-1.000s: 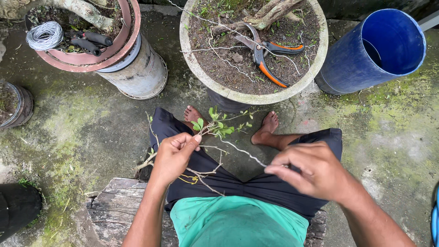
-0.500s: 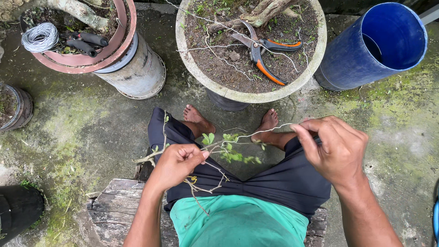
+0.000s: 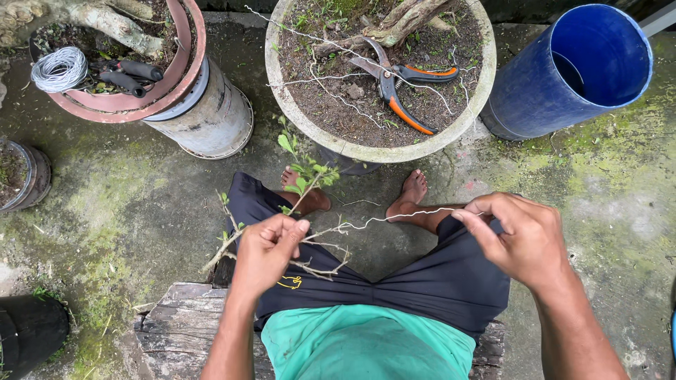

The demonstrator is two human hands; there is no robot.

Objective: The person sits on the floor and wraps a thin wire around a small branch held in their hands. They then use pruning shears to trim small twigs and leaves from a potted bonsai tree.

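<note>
My left hand grips a thin leafy branch with small green leaves and bare side twigs, held over my lap. A thin pale wire runs from the branch to my right hand, which pinches its end between thumb and fingers. The wire is stretched nearly level between the two hands. I sit on a worn wooden block, my bare feet on the concrete below.
A round concrete pot of soil holds orange-handled pruning shears and a stump. A red-rimmed pot on a metal can carries a wire coil and black-handled pliers. A blue barrel stands at right; mossy concrete lies all around.
My right hand has moved right and lower, drawing the wire out straight. My left hand has turned the branch so its leafy tip points up.
</note>
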